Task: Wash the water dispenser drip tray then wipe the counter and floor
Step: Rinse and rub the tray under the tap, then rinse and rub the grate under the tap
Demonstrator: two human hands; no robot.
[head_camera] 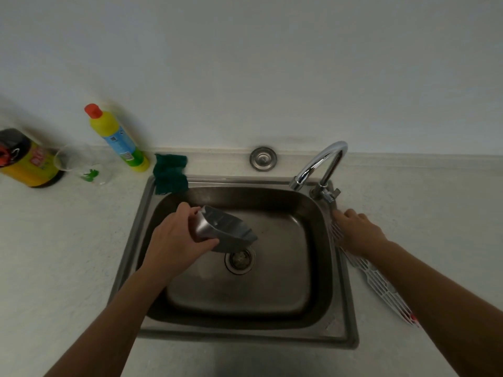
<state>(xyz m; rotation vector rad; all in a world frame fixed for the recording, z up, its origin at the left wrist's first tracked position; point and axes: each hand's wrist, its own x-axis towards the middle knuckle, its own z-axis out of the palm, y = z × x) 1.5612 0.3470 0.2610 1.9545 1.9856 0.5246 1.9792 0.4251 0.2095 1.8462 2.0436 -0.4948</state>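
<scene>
Grey drip tray (228, 231): held tilted in the air over the sink (245, 333), at 11 o'clock of the drain (240, 261); it does not seem to touch the steel.
Left hand (177, 240): at 9 o'clock of the tray, thumb on the near wall and fingers curled over the far edge, pinching its left end only.
White grille (381, 284): lies along the sink rim and counter (54, 254) at 3 o'clock.
Right hand (356, 232): rests on the grille's far end, fingers stretched toward the tap lever (330, 194) at 1 o'clock, curled round nothing.
Tap (324, 161): no water visible.
Green scouring pad (170, 174): at the sink's 11 o'clock corner, with a yellow detergent bottle (119, 140) beyond at 10.
Risk: the one-ended pinch may slip once the tray is wet, dropping it into the basin. A hard stream on the tilted tray would likely splash the counter. The forearm could nudge the grille.
</scene>
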